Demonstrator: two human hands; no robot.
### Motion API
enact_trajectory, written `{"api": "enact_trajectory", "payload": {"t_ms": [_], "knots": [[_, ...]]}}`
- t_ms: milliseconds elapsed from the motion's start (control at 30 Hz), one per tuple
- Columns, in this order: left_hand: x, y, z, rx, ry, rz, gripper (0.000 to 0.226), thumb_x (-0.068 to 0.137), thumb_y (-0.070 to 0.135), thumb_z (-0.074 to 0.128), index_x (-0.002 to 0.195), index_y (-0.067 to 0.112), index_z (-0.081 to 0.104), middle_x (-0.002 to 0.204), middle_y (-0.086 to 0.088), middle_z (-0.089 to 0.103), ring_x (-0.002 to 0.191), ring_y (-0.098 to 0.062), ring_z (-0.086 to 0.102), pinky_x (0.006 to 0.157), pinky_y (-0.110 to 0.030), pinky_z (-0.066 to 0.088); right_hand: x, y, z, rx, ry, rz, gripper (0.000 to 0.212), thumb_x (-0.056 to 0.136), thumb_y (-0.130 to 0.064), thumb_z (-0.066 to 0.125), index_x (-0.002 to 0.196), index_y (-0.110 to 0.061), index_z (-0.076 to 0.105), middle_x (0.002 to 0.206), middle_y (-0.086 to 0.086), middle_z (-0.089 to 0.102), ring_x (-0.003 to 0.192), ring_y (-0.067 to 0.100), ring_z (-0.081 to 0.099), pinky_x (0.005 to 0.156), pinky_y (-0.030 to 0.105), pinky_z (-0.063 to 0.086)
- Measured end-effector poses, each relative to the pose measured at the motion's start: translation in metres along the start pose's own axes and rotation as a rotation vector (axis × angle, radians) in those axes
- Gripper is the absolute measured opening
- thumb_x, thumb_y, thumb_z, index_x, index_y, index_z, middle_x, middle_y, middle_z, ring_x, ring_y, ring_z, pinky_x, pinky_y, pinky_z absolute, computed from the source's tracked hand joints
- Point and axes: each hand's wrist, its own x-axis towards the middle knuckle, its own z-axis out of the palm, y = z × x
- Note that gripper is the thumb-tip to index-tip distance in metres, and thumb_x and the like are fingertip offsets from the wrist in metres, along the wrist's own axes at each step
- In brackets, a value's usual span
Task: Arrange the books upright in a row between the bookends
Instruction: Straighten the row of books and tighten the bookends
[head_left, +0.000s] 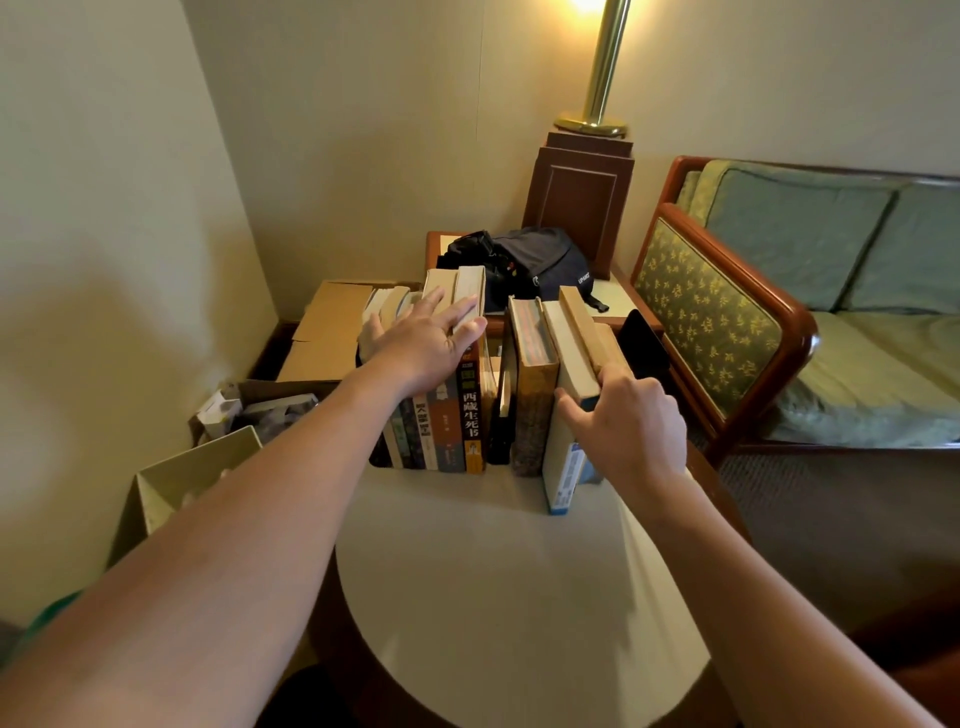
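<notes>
**A:** Where do the books (470, 415) stand?

**B:** On the far part of the round counter (493, 571), upright in two clumps with a gap between them. A thin dark volume (503, 410) leans in that gap. A black bookend (641, 345) stands just past the right clump. I cannot make out a left one for sure.

**A:** And the hands?

**B:** The left hand (421, 343) lies palm-down across the tops of the left clump. Its fingers (457, 312) are straight and spread, pressing rather than gripping, and the forearm is stretched well forward. The right hand (631, 415) is curled. Its thumb sits against the blue-and-white book (563, 467), which juts out of line toward the person, and the other fingers hook over the tan paperbacks (582, 322) beside it, pinching them together.

**A:** How will they handle?

**B:** I judge them stiff and weighty as a block, with smooth covers that could slide on one another. A single loose one looks likely to tip. Better to squeeze a clump by its outer faces and slide it along the counter. Then the jutting book can be pushed back by its spine.
</notes>
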Motion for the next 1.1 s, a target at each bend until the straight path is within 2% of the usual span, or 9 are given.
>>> {"api": "enact_trajectory", "payload": {"t_ms": [200,267,333,400,500,667,867,967,1100], "knots": [[0.0,-0.001,0.001,-0.002,0.009,0.002,0.062,0.092,0.077,0.007,0.15,0.057,0.017,0.167,0.009,0.007,0.154,-0.025,0.011,0.117,-0.064,0.001,-0.004,-0.001,-0.006,-0.07,0.026,0.011,0.054,0.093,-0.058,0.058,0.108,-0.007,0.063,0.077,0.002,0.058,0.063,0.019,0.058,0.047,0.024,0.036],[-0.001,-0.001,0.002,-0.008,0.02,0.013,0.063,0.092,0.077,0.006,0.15,0.056,0.017,0.167,0.008,0.007,0.153,-0.026,0.012,0.116,-0.065,0.001,-0.004,-0.005,-0.008,-0.122,0.143,-0.059,0.051,0.091,-0.057,0.062,0.11,-0.01,0.063,0.095,0.007,0.059,0.084,0.024,0.059,0.062,0.031,0.046],[-0.001,-0.002,0.002,-0.018,0.023,0.025,0.065,0.091,0.078,0.005,0.151,0.056,0.017,0.168,0.007,0.007,0.153,-0.027,0.013,0.116,-0.065,0.001,-0.002,-0.013,-0.009,-0.239,0.189,-0.197,0.047,0.089,-0.052,0.065,0.117,-0.014,0.065,0.112,0.01,0.058,0.102,0.03,0.053,0.08,0.042,0.046],[-0.001,-0.001,0.002,-0.011,0.019,0.021,0.066,0.09,0.079,0.003,0.151,0.056,0.016,0.168,0.007,0.006,0.153,-0.027,0.013,0.116,-0.065,0.001,0.004,-0.024,-0.008,-0.383,0.055,-0.317,0.044,0.09,-0.047,0.062,0.124,-0.019,0.064,0.127,0.009,0.055,0.117,0.032,0.044,0.09,0.048,0.04],[-0.001,0.0,0.002,0.008,0.017,0.0,0.066,0.089,0.079,0.003,0.15,0.057,0.015,0.168,0.008,0.005,0.153,-0.027,0.012,0.117,-0.064,0.001,0.016,-0.035,-0.001,-0.489,-0.139,-0.357,0.048,0.09,-0.037,0.058,0.135,-0.022,0.055,0.144,0.006,0.042,0.131,0.034,0.027,0.099,0.053,0.029],[-0.001,0.001,0.002,0.008,0.018,0.002,0.063,0.091,0.077,0.004,0.15,0.057,0.016,0.167,0.008,0.006,0.153,-0.027,0.012,0.118,-0.063,0.001,0.024,-0.031,0.007,-0.433,-0.112,-0.384,0.043,0.09,-0.038,0.058,0.129,-0.021,0.053,0.135,0.005,0.053,0.127,0.033,0.034,0.095,0.053,0.03],[0.0,0.001,0.003,0.014,0.031,0.006,0.062,0.092,0.076,0.006,0.15,0.057,0.016,0.167,0.008,0.006,0.153,-0.026,0.014,0.117,-0.063,0.001,0.008,-0.023,0.014,-0.393,-0.064,-0.324,0.055,0.089,-0.07,0.046,0.113,-0.023,0.061,0.122,0.006,0.055,0.121,0.032,0.041,0.094,0.051,0.029],[0.0,0.001,0.004,0.006,0.029,0.005,0.06,0.094,0.075,0.008,0.15,0.056,0.017,0.168,0.008,0.006,0.153,-0.026,0.013,0.117,-0.063,0.001,-0.009,-0.024,0.016,-0.318,0.014,-0.314,0.05,0.094,-0.063,0.05,0.101,-0.017,0.07,0.115,0.008,0.06,0.114,0.032,0.047,0.089,0.047,0.037],[0.0,0.001,0.004,0.009,0.034,0.005,0.059,0.094,0.074,0.01,0.15,0.057,0.016,0.167,0.009,0.006,0.153,-0.025,0.013,0.117,-0.063,0.002,-0.033,-0.023,0.016,-0.319,0.078,-0.321,0.028,0.091,-0.042,0.067,0.089,-0.016,0.077,0.121,0.01,0.06,0.115,0.033,0.045,0.087,0.046,0.033]]}}
